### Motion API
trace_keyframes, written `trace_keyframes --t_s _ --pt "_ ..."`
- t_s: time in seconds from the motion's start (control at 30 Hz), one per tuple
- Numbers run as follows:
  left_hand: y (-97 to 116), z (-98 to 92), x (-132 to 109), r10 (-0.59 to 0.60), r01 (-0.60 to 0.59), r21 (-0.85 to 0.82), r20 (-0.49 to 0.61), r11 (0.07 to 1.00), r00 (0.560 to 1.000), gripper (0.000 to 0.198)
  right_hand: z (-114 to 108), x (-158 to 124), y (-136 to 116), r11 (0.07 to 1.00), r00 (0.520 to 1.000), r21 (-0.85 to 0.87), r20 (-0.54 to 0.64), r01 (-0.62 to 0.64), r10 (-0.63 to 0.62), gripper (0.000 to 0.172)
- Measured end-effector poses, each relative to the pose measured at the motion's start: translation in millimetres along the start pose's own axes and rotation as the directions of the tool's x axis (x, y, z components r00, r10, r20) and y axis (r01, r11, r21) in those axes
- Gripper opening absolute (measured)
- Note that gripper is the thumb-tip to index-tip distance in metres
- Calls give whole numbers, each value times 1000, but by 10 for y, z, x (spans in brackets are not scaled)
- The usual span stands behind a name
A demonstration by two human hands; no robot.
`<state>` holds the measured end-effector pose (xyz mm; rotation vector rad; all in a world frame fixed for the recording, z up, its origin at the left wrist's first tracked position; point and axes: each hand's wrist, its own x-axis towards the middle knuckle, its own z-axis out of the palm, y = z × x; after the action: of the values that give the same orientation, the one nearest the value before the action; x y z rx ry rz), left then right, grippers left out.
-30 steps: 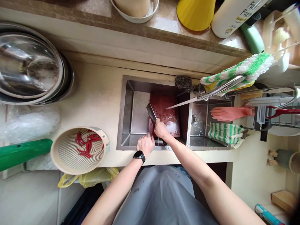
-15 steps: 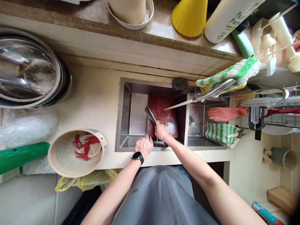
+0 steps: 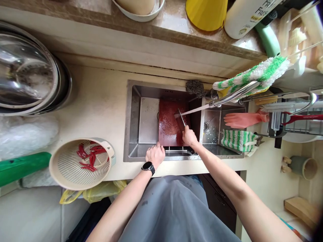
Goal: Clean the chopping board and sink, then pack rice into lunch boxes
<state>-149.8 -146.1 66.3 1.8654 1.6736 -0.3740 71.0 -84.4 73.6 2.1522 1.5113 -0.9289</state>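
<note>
A dark red cutting board lies in the left basin of a steel sink. My left hand, with a black watch on the wrist, is closed on the board's near edge. My right hand grips the handle of a kitchen knife, blade on edge over the right part of the board. Water streams from the tap onto the blade and board.
A beige colander with red chillies sits on the counter left of the sink. Stacked steel bowls stand far left. A steel scourer, pink glove and striped cloths lie around the right basin.
My right hand has carried the knife from the board's left side to its right side, under the water stream, and turned the blade on edge. My left hand has stayed on the board.
</note>
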Motion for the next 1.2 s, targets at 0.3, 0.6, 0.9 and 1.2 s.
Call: trace_keyframes --t_s 0.3,0.6,0.9,1.2 --pt "7 -44 -2 -8 7 20 30 1000 1000 44 224 -144 -395 962 949 18 159 274 -273 29" --pt "-12 -13 8 5 -5 18 28 1000 1000 44 -41 50 152 999 999 -40 26 36 -35 31" --pt "6 -50 -7 4 -5 36 26 999 1000 44 222 -155 -342 945 933 28 151 327 -328 28" --pt "3 -49 -4 0 -2 27 43 1000 999 45 -71 85 115 999 999 -45 26 25 -24 30"
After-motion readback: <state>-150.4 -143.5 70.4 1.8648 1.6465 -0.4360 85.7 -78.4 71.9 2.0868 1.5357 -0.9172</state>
